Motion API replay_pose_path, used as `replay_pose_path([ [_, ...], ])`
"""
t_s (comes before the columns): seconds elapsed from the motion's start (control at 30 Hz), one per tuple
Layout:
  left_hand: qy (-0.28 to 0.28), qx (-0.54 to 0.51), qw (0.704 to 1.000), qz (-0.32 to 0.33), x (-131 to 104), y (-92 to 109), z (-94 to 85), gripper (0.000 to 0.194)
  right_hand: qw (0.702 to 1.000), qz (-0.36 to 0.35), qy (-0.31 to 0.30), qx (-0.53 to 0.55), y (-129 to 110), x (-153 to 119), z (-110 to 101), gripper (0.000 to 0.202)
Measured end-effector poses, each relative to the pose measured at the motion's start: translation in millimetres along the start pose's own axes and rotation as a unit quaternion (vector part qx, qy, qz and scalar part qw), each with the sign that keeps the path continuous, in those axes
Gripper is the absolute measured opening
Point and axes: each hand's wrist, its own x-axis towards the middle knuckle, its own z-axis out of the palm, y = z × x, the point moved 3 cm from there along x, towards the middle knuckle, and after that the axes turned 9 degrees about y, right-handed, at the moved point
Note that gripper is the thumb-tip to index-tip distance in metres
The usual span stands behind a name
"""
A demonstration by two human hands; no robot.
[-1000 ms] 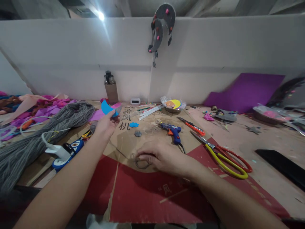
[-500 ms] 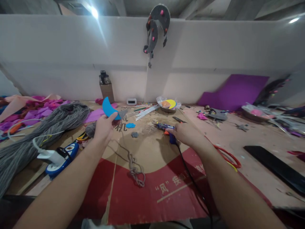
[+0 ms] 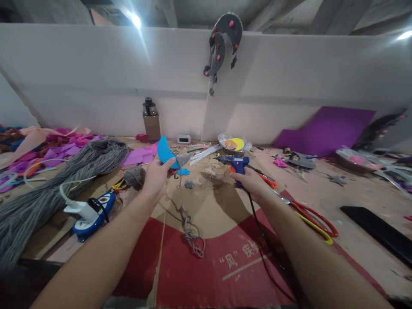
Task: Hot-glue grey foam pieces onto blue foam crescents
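Observation:
My left hand [image 3: 160, 172] pinches a blue crescent-shaped cutout [image 3: 165, 150] above the cardboard. A small grey piece [image 3: 184, 160] shows beside the crescent's lower end, and grey yarn [image 3: 186, 223] trails from there down to a loose tangle. My right hand [image 3: 249, 179] is wrapped around the handle of a blue hot glue gun [image 3: 236, 161], its nozzle facing left and a small red light showing. The gun's black cord runs down past my wrist. Between the hands lie a blue cloud-like cutout [image 3: 183, 171] and a small grey one [image 3: 189, 184].
Red-handled scissors [image 3: 317, 216] and a black phone-like slab [image 3: 373, 227] lie right. A grey yarn hank [image 3: 80, 171], yarn ball [image 3: 135, 177] and blue power strip [image 3: 96, 219] occupy the left. White glue sticks [image 3: 205, 153] and a bowl [image 3: 233, 151] stand behind; purple sheet [image 3: 328, 128] leans right.
The glue gun has been raised and now sits more upright, its body in clearer view. The blue crescent stays pinched in my left hand. The whole view has shifted slightly.

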Motion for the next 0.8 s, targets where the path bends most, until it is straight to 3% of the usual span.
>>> replay_pose_path([
  [0.1,0.009,0.021,1.000,0.017,0.4,-2.5,-1.3,0.031,0.985,-0.020,-0.007,0.169,-13.9,-15.6,4.3,0.033],
  [0.2,0.024,0.062,0.997,0.030,0.3,-5.8,-2.5,0.030,0.972,-0.098,-0.043,0.210,-33.8,-38.3,9.8,0.032],
  [0.33,0.032,0.115,0.992,0.040,1.7,-10.4,-3.9,0.029,0.970,-0.166,-0.090,0.151,-48.5,-62.8,20.9,0.026],
  [0.5,0.010,0.107,0.993,0.040,1.3,-15.2,-2.1,0.028,0.966,-0.240,-0.066,0.075,-42.9,-69.2,32.1,0.025],
  [0.8,-0.014,0.096,0.995,0.014,0.0,-20.5,0.4,0.029,0.962,-0.258,-0.087,0.021,-45.9,-70.9,32.0,0.029],
])
